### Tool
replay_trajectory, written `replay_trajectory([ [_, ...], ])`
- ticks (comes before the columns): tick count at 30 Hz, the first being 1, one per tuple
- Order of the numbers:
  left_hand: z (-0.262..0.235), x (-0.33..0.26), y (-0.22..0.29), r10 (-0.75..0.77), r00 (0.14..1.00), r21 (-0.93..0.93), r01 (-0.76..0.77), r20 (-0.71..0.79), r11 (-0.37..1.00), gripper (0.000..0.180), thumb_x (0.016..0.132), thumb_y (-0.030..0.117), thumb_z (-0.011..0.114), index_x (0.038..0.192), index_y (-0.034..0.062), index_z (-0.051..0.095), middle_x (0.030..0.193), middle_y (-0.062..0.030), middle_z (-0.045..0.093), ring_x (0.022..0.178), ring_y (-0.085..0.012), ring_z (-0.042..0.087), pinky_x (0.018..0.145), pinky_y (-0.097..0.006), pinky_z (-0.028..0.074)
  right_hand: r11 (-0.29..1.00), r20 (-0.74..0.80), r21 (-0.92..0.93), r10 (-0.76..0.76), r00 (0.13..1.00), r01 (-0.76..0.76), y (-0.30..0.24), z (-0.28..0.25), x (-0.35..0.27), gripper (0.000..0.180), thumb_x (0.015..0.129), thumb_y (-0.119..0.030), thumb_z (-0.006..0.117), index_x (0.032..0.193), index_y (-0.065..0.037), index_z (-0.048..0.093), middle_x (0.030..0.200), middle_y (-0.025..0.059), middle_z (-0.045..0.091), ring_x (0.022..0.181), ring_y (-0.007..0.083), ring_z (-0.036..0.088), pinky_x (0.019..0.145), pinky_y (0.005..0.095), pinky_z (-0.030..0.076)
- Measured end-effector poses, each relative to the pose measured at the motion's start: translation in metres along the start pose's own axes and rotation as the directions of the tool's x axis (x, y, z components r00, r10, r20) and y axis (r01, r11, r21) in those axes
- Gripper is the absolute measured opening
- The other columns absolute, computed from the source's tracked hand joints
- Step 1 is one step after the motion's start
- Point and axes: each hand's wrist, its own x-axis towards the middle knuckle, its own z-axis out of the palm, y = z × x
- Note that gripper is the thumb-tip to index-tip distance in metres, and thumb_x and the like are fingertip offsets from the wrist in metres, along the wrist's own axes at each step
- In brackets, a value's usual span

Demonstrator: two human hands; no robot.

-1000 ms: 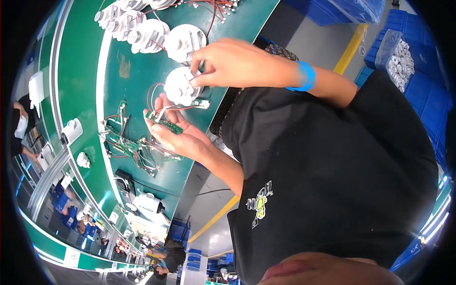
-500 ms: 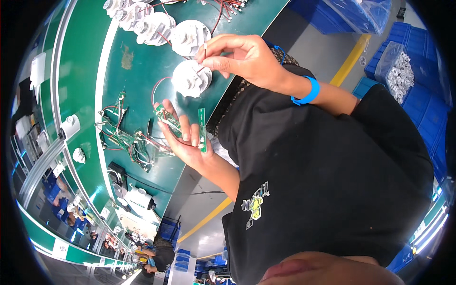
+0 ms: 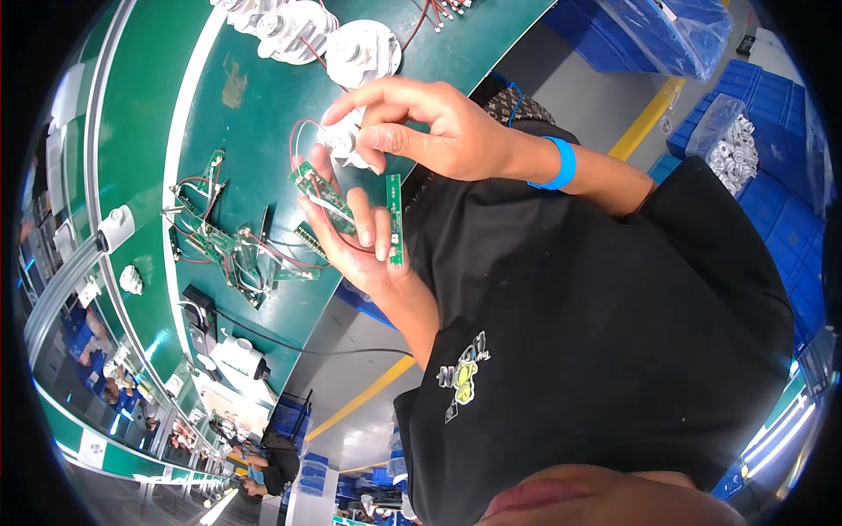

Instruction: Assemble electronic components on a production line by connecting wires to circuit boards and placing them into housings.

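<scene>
My left hand [image 3: 364, 241], palm up with its fingers curled, holds two narrow green circuit boards. One circuit board [image 3: 323, 197] lies across the fingers, with red and white wires looping from it. The other circuit board [image 3: 395, 219] stands up beside the palm. My right hand [image 3: 430, 131], with a blue wristband, is bent over a white round plastic assembly [image 3: 345, 145] on the bench and covers much of it. Its thumb and fingers are drawn together at the assembly near the wire; what lies between their tips is too small to name.
More white assemblies [image 3: 364, 53] stand in a row along the green bench [image 3: 263, 114], with red wire leads [image 3: 447, 10] near its edge. A tangle of wired circuit boards [image 3: 237, 250] lies beyond my left hand. Blue crates [image 3: 737, 96] and a bag of white parts [image 3: 732, 153] are behind.
My left hand has brought the boards closer to the white assembly. The right hand has come down over that assembly, its index finger reaching further across. The view has shifted slightly.
</scene>
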Motion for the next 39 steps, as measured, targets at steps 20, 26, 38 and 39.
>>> replay_trajectory([
  [20,0.019,0.0,-0.014,0.167,0.986,0.404,-0.156,0.008,0.901,0.057,0.101,0.039,0.035,0.144,0.0028,0.025,0.137,-0.0246,0.042,0.054,-0.0112,0.055,0.03,-0.019,0.037,0.837,-0.033,-0.516,-0.231,0.972,0.181,0.006,0.013,0.007,0.013,0.074,-0.004,0.074,0.086,-0.002,0.07,0.075,0.0049,0.064,0.06,0.0142,0.053,0.053,0.0273,0.043],
  [26,0.034,-0.005,-0.022,0.247,0.969,0.496,-0.221,0.014,0.84,0.054,0.102,0.039,0.034,0.143,0.0037,0.027,0.141,-0.0205,0.042,0.04,-0.0055,0.039,0.031,-0.018,0.034,0.74,-0.015,-0.618,-0.347,0.938,0.264,0.009,0.011,0.005,0.015,0.07,-0.003,0.075,0.084,-0.003,0.07,0.073,0.0043,0.065,0.066,0.0192,0.06,0.056,0.0299,0.048],
  [38,0.037,-0.007,-0.017,0.282,0.959,0.606,-0.249,0.042,0.756,0.06,0.101,0.04,0.037,0.143,-0.0005,0.023,0.133,-0.0291,0.044,0.042,-0.0116,0.045,0.03,-0.021,0.038,0.576,0.132,-0.734,-0.4,0.907,0.361,0.005,0.002,0.016,0.009,0.071,-0.013,0.073,0.077,-0.009,0.066,0.069,0.0008,0.058,0.066,0.0184,0.059,0.05,0.0305,0.046],
  [39,0.038,-0.008,-0.017,0.296,0.954,0.613,-0.255,0.036,0.748,0.06,0.101,0.04,0.037,0.143,-0.0013,0.023,0.133,-0.0291,0.044,0.042,-0.0115,0.045,0.03,-0.021,0.038,0.562,0.146,-0.723,-0.445,0.884,0.402,0.005,0.002,0.016,0.013,0.069,-0.011,0.075,0.077,-0.007,0.066,0.068,0.0011,0.058,0.062,0.0175,0.057,0.047,0.029,0.045],
])
